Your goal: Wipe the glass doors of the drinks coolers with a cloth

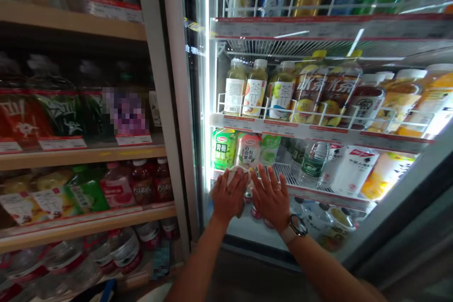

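My left hand [229, 194] is closed on a pale, crumpled cloth [238, 173] at the lower left of the lit drinks fridge. Part of the cloth hides beneath the fingers. Just beside it, my right hand [272, 198] is spread with the fingers pointing up, and it holds nothing; the wrist wears a watch [297, 226]. Both hands appear in front of a lower shelf edge [329, 193]; whether they touch the glass cannot be told. Above the cloth stand a green drink bottle [223, 149] and a pinkish drink bottle [248, 149].
Rows of bottled tea [255, 89] fill the middle fridge shelf behind a white wire rail. A clear water bottle [313, 165] stands lower right. Left of the fridge, a wooden rack [88, 158] carries several rows of bottles. A dark frame [406, 217] slants across the right.
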{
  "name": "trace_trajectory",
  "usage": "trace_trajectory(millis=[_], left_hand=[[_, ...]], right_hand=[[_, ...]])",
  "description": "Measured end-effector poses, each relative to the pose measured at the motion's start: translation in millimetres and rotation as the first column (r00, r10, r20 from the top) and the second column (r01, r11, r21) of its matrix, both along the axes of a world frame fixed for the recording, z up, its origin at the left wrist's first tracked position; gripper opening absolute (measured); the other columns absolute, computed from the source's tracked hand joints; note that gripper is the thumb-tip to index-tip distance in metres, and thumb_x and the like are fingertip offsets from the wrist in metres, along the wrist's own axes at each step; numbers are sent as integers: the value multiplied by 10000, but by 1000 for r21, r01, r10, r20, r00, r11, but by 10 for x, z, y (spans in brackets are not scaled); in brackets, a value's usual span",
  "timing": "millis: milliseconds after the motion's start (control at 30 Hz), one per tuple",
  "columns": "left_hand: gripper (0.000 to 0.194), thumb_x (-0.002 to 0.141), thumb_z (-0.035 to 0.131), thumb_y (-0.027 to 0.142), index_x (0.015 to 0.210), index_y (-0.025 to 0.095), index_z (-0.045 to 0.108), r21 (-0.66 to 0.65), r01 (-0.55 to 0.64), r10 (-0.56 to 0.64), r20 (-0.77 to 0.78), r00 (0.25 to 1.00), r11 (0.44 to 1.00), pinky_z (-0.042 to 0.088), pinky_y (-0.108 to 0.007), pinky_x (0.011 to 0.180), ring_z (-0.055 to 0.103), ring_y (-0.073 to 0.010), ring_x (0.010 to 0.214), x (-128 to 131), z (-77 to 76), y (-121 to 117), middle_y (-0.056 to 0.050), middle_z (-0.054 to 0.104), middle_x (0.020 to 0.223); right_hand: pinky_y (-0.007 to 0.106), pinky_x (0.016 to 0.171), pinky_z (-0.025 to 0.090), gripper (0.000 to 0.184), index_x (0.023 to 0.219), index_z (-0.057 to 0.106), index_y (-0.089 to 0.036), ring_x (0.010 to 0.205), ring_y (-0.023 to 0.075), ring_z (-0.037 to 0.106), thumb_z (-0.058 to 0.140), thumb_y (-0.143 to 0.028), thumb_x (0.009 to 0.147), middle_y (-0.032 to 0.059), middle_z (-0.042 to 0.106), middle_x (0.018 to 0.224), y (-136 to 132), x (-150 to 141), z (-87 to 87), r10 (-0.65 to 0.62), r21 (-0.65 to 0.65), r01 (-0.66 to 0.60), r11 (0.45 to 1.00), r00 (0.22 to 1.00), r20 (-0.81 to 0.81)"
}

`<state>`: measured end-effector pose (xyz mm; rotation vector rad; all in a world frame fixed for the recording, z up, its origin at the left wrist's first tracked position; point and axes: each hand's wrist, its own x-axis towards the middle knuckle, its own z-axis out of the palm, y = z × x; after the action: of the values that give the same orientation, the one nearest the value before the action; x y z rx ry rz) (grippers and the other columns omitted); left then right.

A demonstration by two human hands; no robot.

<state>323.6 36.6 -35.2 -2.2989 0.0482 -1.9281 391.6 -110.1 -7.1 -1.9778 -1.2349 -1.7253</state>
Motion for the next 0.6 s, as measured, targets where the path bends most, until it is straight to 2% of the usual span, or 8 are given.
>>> trace_trajectory(millis=[33, 100, 200, 267, 333, 467, 600], left_hand=[[548, 945, 416, 222, 1488, 256, 352, -18, -21, 21, 6, 1000, 1000, 211, -444, 1219, 178, -234, 1484, -32, 39, 75, -36, 471, 1483], [563, 954, 392, 225, 1509, 228, 302, -154, -83, 90, 45, 995, 985, 174, -473, 1226, 135, -248, 1492, -114, 142, 254, -62, 400, 1529], [583, 978, 353, 245, 1537, 177, 198, -429, -101, 171, 129, 977, 898, 135, -497, 1229, 57, -264, 1501, -203, 266, 434, -102, 262, 1591], [584, 989, 340, 260, 1541, 165, 172, -511, -61, 163, 158, 974, 857, 139, -498, 1229, 36, -270, 1502, -195, 263, 419, -114, 219, 1604], [586, 989, 356, 265, 1540, 171, 178, -491, -32, 121, 151, 981, 871, 158, -500, 1227, 58, -277, 1500, -140, 189, 314, -114, 228, 1601], [592, 974, 390, 229, 1535, 184, 203, -354, -5, 44, 104, 994, 935, 209, -503, 1216, 111, -283, 1494, -26, 5, 91, -111, 302, 1574], [592, 963, 401, 206, 1528, 178, 226, -292, 7, 29, 118, 993, 956, 231, -509, 1209, 121, -287, 1491, -18, -33, 79, -111, 330, 1561]], right_hand=[[436, 1228, 96, 606, 1506, 317, -206, 1480, 221, 212, 487, -299, 932, 71, 412, 1509, 1, 2, -4, -1, 1, 1, 1000, 1000, -1], [433, 1229, 91, 615, 1508, 310, -212, 1484, 216, 195, 495, -299, 928, 64, 409, 1511, 6, 2, -7, -2, 7, 2, 1000, 1000, -2], [428, 1231, 94, 633, 1512, 300, -200, 1488, 213, 181, 506, -296, 921, 67, 413, 1509, 15, -6, -3, -3, 16, 3, 1000, 1000, 1], [424, 1231, 99, 636, 1512, 302, -202, 1484, 215, 197, 509, -298, 918, 67, 422, 1504, 17, -10, -1, -3, 20, 3, 1000, 1000, 2], [424, 1231, 96, 635, 1513, 301, -210, 1478, 219, 220, 505, -300, 918, 64, 428, 1501, 15, -10, -2, -11, 19, 11, 1000, 1000, -3], [432, 1228, 100, 644, 1517, 289, -205, 1479, 227, 215, 501, -302, 917, 69, 408, 1514, 8, -2, -8, -16, 10, 16, 1000, 1000, -3], [436, 1227, 97, 642, 1515, 290, -200, 1489, 218, 176, 504, -304, 920, 70, 391, 1523, 9, -5, -7, -13, 8, 13, 1000, 1000, 6]])
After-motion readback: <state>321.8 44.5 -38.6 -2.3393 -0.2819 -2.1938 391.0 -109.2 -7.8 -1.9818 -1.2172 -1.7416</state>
